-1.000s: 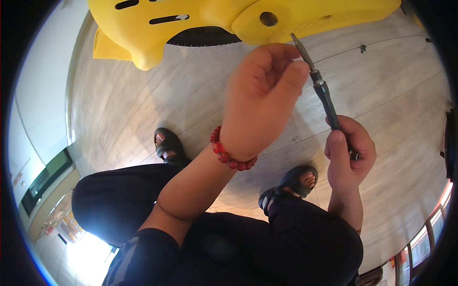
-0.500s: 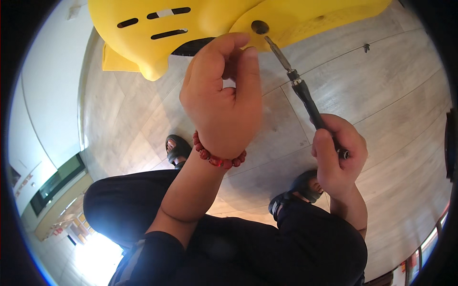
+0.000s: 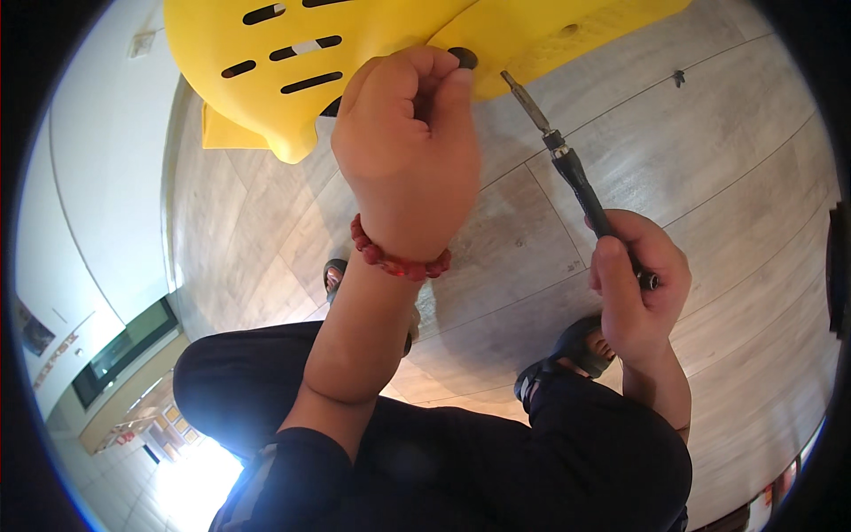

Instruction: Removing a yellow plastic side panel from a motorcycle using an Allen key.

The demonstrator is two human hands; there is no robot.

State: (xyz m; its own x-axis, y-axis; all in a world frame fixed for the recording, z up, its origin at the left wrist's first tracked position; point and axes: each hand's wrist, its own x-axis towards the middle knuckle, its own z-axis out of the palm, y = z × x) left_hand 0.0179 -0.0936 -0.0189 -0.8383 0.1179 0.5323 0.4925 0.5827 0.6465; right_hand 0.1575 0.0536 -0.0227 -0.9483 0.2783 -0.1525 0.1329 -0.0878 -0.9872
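Note:
A large yellow moulded plastic piece [image 3: 381, 25] with dark slots lies at the top of the head view. My left hand [image 3: 408, 151], with a red bead bracelet [image 3: 403, 266] on the wrist, reaches to its lower edge. Thumb and forefinger are pinched together just beside a round dark hole [image 3: 463, 58] in the plastic; whatever lies between them is hidden. To the right, my right hand [image 3: 645, 284] is closed round the dark handle of a screwdriver [image 3: 581, 191]. Its metal bit points up and left, apart from the plastic and from my left hand.
Grey wood-look floor [image 3: 727, 204] spreads below the plastic. A small dark bit [image 3: 679, 78] lies on it at the upper right. White panels [image 3: 97, 177] stand along the left. My dark-trousered knees [image 3: 248, 372] and a black sandal [image 3: 581, 346] are at the bottom.
The yellow piece sits slightly higher and further left in view. My left fingers have come closer together, right beside the hole. The screwdriver has shifted slightly right, away from the hole.

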